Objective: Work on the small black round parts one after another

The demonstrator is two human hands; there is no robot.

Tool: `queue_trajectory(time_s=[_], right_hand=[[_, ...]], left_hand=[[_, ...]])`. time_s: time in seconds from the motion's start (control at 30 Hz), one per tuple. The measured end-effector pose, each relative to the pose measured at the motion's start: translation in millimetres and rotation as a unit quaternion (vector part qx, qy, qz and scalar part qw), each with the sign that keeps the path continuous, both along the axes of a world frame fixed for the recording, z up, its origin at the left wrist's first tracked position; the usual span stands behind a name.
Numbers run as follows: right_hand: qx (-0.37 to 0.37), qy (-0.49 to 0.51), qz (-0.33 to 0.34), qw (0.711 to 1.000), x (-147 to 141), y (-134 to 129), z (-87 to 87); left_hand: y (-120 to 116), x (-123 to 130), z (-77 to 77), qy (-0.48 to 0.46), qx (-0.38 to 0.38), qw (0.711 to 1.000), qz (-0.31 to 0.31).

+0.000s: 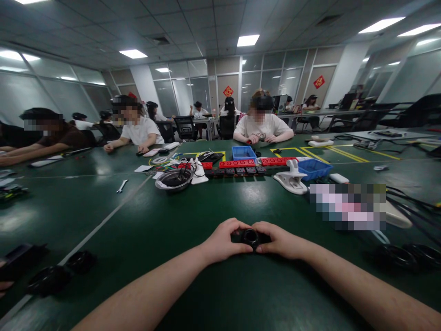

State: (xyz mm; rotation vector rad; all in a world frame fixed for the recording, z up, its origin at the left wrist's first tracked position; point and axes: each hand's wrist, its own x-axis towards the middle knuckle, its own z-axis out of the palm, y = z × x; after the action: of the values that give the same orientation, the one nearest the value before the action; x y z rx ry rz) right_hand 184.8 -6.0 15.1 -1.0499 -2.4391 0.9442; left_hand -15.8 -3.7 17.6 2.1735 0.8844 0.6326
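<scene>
Hands meet low in the frame, just right of centre, over a green table [193,220]. Left hand [220,241] and right hand [284,241] pinch a small black ring [245,237] from either side, thumbs nearest the viewer, other fingers curved over the far side. The ring is already gripped; whether anything on it is finished, or how much remains, cannot be told. It looks round, glossy and hollow-centred, with its opening toward the viewer; the hands hide its sides, and whether it touches the tabletop is unclear. Larger black coils [396,257] lie at the lower right, and more dark coils [48,280] at the lower left. Beyond the hands, near mid-frame, are a metal bowl [174,187], a white clip [291,183] and a blue tray [314,171].
</scene>
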Motion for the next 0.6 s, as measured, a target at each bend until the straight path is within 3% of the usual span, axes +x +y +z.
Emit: queue_trajectory(time_s=[0.23,0.4,0.5,0.6], right_hand=[[0.036,-0.047,-0.099,0.993,-11,-4,-6.0],[0.138,-0.121,-0.221,0.958,-28,-12,-14.1],[0.151,-0.098,-0.199,0.963,-29,-15,-13.6],[0.111,-0.055,-0.115,0.986,-19,-13,-8.0]], left_hand=[[-5,8,-4.2,0.006,-0.004,0.997,0.073],[-11,15,-6.8,-0.009,0.002,0.987,0.160],[-11,14,-6.3,-0.017,0.002,0.988,0.152],[-8,9,-5.2,-0.025,-0.005,0.994,0.103]])
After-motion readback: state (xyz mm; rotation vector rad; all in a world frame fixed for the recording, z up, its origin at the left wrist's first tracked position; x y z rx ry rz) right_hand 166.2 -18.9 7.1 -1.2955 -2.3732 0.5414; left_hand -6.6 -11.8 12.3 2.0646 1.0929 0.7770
